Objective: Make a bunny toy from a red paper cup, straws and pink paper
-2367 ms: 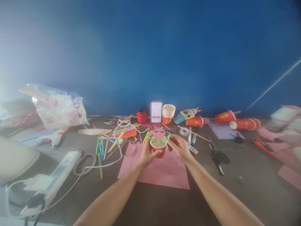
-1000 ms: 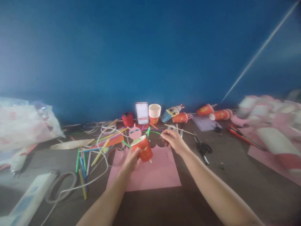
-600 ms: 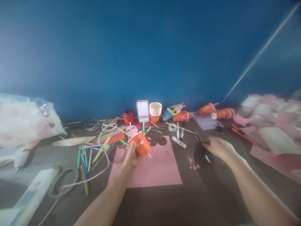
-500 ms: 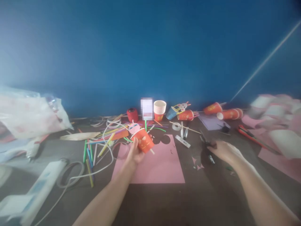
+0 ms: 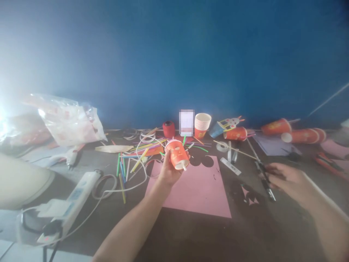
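An orange-red paper cup (image 5: 177, 154) is in my left hand (image 5: 170, 171), tilted with its base toward me. A pale straw sticks out of the base. My left fingers are closed around the cup's side, above a pink paper sheet (image 5: 196, 193) with rounded cut-outs along its far edge. At the right, my right hand (image 5: 286, 176) has its bent fingers on a slim black tool (image 5: 264, 176) with a silvery end, lying slantwise on the table. Its exact kind is unclear. Pink paper scraps (image 5: 253, 200) lie to the left of that hand.
Colourful straws (image 5: 122, 171) and a white cable (image 5: 131, 187) spread at the left, beside a power strip (image 5: 79, 196) and glue gun (image 5: 71, 157). Stacked cups (image 5: 202, 125) stand at the back. More cups (image 5: 302, 136) lie back right, near a red utility knife (image 5: 327, 163).
The view has turned left, so things sit further right. In my left hand the cup has tipped, bringing its base into view. My right fingers have come round the black tool.
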{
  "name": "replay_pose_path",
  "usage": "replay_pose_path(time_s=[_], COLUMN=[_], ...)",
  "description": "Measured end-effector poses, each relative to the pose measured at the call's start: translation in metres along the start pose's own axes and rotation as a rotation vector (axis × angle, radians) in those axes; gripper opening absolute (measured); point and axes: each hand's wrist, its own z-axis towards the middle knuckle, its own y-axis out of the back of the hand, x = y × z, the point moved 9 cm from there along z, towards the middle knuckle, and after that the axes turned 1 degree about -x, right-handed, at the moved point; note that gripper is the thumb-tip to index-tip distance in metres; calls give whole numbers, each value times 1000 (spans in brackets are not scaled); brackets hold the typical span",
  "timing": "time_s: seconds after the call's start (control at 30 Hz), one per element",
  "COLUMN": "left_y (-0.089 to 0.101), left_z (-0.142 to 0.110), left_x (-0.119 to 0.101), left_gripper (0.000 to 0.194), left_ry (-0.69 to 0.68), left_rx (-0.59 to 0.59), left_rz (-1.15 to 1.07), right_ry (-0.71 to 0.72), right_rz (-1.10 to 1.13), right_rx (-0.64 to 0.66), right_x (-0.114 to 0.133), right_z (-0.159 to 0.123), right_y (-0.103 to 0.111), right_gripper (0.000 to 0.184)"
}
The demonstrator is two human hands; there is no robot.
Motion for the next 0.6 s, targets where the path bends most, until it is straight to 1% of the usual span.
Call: replay_pose_path(time_s=[0.03, 0.07, 0.13, 0.2, 0.27, 0.33, 0.4, 0.5, 0.6], left_y=[-3, -7, -13, -18, -22, -27, -37, -51, -60], left_z=[-1, -2, -4, -8, -14, -19, -23, -27, -29], left_x=[1, 1, 0, -4, -10, -13, -14, -16, -15], left_gripper=[44, 45, 46, 46, 45, 45, 48, 49, 48], left_ry=[9, 16, 16, -23, -88, -131, -139, -178, -204], left_rx=[2, 1, -18, -69, -140, -193, -202, -189, -216], left_rz=[-22, -45, -89, -121, -125, -101, -72, -58, -64], right_ry=[3, 29, 132, 316, 485, 588, 626, 619, 586], right_rz=[73, 81, -54, -157, -178, -172, -166, -163, -163], right_rx=[75, 80, 32, -34, -71, -95, -117, -159, -182], right_x=[17, 36, 72, 108, 135, 152, 162, 172, 179], right_z=[-5, -9, -14, -18, -23, -26, -26, -23, -19], right_y=[-17, -28, -48, -66, -82, -94, -101, -106, -107], right_gripper=[19, 23, 25, 20, 19, 18, 16, 15, 13])
